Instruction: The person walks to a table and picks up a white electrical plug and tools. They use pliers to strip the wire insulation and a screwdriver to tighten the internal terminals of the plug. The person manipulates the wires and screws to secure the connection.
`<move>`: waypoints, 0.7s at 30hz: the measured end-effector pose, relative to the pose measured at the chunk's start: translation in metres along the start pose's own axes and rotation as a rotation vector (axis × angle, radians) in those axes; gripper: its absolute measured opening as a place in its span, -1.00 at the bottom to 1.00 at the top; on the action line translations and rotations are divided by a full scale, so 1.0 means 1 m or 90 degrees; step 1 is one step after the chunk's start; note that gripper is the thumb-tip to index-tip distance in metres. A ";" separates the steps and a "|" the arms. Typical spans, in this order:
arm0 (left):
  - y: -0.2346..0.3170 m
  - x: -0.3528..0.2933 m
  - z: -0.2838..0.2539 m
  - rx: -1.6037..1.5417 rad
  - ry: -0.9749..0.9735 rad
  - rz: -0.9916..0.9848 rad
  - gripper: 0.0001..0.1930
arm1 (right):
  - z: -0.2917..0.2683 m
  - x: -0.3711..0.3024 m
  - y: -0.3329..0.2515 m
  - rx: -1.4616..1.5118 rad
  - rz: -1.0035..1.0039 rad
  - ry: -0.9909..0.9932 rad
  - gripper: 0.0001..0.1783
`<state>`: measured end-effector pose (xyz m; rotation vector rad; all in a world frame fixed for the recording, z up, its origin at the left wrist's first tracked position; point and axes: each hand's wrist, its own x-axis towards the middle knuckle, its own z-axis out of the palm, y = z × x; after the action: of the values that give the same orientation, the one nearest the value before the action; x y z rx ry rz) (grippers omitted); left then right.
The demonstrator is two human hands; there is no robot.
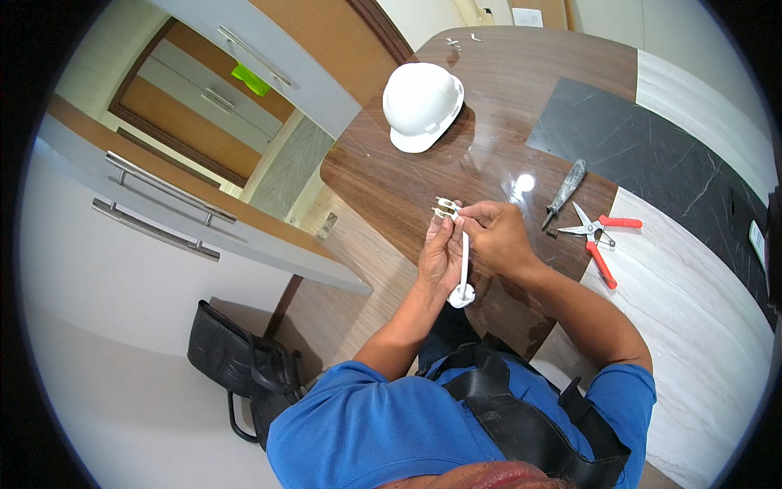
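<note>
My left hand [440, 259] grips a small white electrical plug [445, 209] whose brass-coloured inner parts show, its pins pointing left. A white cable [465, 257] runs from the plug down past my left wrist. My right hand [498, 238] pinches the cable end close against the plug; the fingertips hide the exact contact. Lower on the cable, beside my left forearm, hangs a round white piece [461, 296] that looks like the plug's cover. Right of my hands, a screwdriver [566, 192] and red-handled wire strippers [595, 232] lie on the table.
A white hard hat [422, 106] rests on the brown table [505, 73], with white scraps [453, 41] at its far end. Dark and pale stone-look panels [643, 138] run along the right. A black chair [236, 350] stands lower left, near drawers with metal handles [155, 228].
</note>
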<state>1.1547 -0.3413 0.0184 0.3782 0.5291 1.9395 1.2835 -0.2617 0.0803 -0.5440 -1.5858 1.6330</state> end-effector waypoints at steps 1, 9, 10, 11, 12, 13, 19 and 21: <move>-0.001 0.000 0.005 0.009 0.003 0.015 -0.69 | 0.000 0.000 0.003 0.009 0.000 -0.001 -0.78; 0.007 -0.003 0.020 0.015 -0.024 0.038 -0.75 | 0.004 -0.003 0.000 0.031 0.023 0.011 -0.78; 0.008 -0.003 0.022 0.017 -0.025 0.043 -0.76 | 0.004 -0.004 -0.003 0.022 0.027 0.013 -0.78; 0.008 -0.003 0.022 0.020 -0.027 0.048 -0.77 | 0.004 -0.004 -0.005 0.025 0.031 0.013 -0.78; 0.009 -0.002 0.021 0.032 -0.034 0.049 -0.77 | 0.004 -0.004 -0.007 0.029 0.034 0.013 -0.78; 0.011 0.000 0.018 0.044 -0.040 0.050 -0.77 | 0.004 -0.004 -0.008 0.032 0.038 0.013 -0.78; 0.015 0.004 0.017 0.110 -0.061 0.061 -0.75 | 0.003 -0.002 -0.006 -0.024 0.012 0.031 -0.77; 0.015 0.004 0.017 0.120 -0.053 0.066 -0.75 | 0.002 -0.002 -0.006 -0.023 0.027 0.029 -0.78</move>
<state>1.1501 -0.3396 0.0411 0.6150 0.6504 1.9683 1.2842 -0.2652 0.0862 -0.6327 -1.5829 1.6154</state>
